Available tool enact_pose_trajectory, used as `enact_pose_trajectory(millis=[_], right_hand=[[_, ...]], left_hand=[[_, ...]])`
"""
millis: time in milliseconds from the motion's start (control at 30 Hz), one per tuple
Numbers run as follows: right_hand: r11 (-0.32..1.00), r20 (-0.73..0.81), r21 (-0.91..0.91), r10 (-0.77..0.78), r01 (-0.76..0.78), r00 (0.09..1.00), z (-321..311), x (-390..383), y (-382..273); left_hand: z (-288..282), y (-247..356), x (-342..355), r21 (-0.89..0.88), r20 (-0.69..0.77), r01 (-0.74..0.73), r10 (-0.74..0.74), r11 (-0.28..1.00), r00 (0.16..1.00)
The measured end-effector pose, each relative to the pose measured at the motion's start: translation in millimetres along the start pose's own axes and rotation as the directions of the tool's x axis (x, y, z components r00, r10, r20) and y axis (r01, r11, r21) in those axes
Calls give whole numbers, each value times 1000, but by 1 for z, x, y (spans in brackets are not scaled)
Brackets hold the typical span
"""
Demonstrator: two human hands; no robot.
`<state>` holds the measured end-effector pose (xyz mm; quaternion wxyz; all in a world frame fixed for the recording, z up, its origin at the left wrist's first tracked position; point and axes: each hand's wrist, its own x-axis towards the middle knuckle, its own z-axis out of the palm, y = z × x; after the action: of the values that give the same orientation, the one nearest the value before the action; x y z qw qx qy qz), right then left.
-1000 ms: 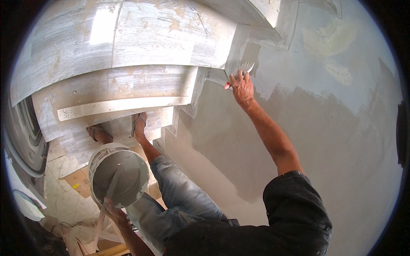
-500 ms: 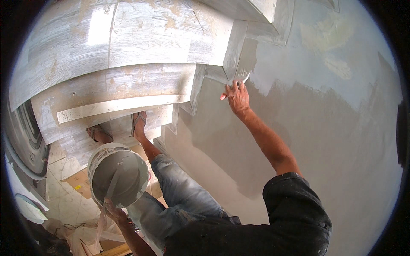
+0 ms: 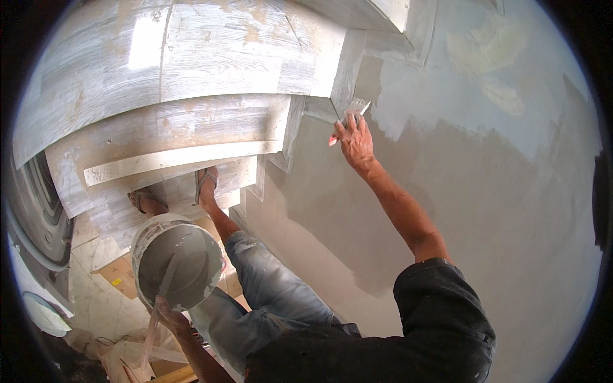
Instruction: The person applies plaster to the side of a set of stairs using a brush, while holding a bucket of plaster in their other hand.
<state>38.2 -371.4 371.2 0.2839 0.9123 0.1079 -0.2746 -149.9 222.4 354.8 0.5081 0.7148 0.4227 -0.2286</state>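
Observation:
My right hand (image 3: 356, 143) is closed around a flat paintbrush (image 3: 361, 106), its pale bristles against the wall (image 3: 440, 185) beside the stair edging. A reddish handle end sticks out beneath the fingers. Darker, wet-looking grey coating covers the wall below and right of the brush, with lighter patches above. Down at the left, my left hand (image 3: 171, 314) grips a white bucket (image 3: 214, 246) by its near rim, together with a long pale stick (image 3: 167, 277) that leans inside. Grey coating smears the bucket's inner wall.
Wood-look tiled stairs (image 3: 223, 57) rise along the wall, dusty and stained. A long white strip (image 3: 182, 163) lies across one step, near my sandalled feet (image 3: 205, 184). A cardboard piece (image 3: 118, 276) and plastic sheeting (image 3: 121, 357) lie on the floor below.
The paintbrush has turned and shifted slightly up, so more of its bristles show. My left hand and the bucket have stayed nearly in place.

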Motion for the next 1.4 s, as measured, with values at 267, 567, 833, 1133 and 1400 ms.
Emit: enact_pose_trajectory(millis=[267,567,833,1133,1400], right_hand=[[1000,146,15,1,-3,989,2,-14,-11],[999,143,32,12,-17,990,12,-11,-11],[995,172,78,44,-58,984,4,2,-8],[999,42,30,36,-37,998,10,2,-7],[993,88,86,72,-80,993,-7,2,-13]], left_hand=[[-13,-30,5,-1,-15,-39,39,999,999],[-2,4,2,24,5,-29,29,999,1000],[-3,4,3,97,-8,-56,57,994,998],[2,22,4,14,-14,36,-36,999,999],[5,22,3,17,-88,11,-9,1000,996]])
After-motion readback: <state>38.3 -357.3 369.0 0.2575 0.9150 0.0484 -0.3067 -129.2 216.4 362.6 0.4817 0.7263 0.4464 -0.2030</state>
